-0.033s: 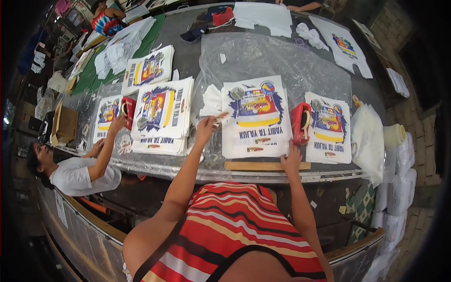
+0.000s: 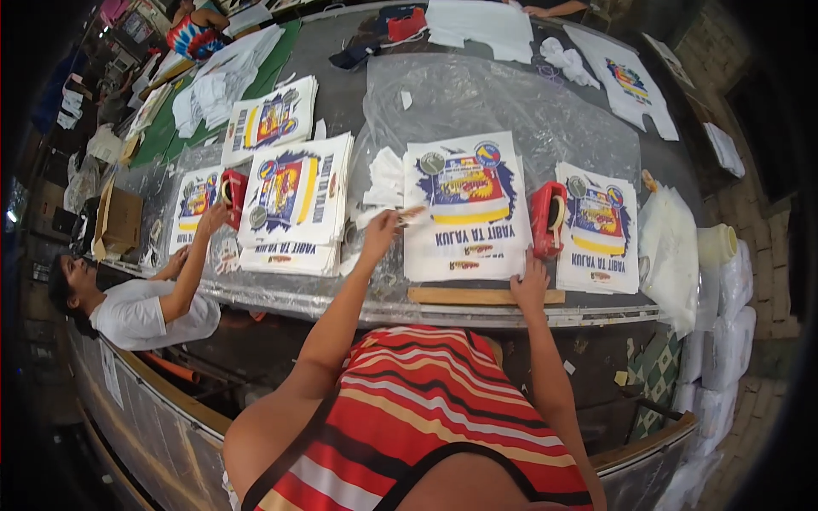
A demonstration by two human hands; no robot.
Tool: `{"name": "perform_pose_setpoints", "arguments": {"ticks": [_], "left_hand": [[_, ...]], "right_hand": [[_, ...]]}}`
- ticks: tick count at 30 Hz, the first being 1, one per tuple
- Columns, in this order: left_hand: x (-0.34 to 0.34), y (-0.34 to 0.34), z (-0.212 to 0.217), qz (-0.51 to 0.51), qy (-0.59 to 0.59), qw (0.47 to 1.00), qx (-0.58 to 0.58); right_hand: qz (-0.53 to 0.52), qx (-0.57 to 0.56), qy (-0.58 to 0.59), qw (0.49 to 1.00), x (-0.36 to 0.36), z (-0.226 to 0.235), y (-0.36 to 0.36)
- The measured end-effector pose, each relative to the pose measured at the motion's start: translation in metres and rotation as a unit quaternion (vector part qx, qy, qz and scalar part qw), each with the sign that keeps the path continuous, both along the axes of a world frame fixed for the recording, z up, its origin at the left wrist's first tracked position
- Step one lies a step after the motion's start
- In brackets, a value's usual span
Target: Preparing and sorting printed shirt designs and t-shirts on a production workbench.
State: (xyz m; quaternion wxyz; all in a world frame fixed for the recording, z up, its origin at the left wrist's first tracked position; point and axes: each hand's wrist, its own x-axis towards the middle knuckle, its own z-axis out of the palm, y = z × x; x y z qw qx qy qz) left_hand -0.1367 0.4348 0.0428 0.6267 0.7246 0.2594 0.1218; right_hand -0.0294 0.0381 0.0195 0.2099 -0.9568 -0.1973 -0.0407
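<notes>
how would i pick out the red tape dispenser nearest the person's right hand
On the large dark worktable, find the two stacks of white printed sheets along the near edge, right half. The red tape dispenser with a pale roll sits between them, just beyond the person's right hand. Its red twin is farther left, by the co-worker's hand.
</notes>
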Motion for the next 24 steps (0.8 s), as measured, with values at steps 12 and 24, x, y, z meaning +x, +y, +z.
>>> {"name": "perform_pose_setpoints", "arguments": {"ticks": [12,24], "left_hand": [[-0.027,-0.063,-0.041,-0.034,0.033,0.992,0.12],[-0.023,-0.08,0.005,-0.071,0.148,0.925,0.343]], "right_hand": [[0.045,-0.033,-0.032,0.998,0.018,-0.007,0.006],[0.058,-0.041,-0.022,0.997,0.008,-0.003,-0.002]]}}
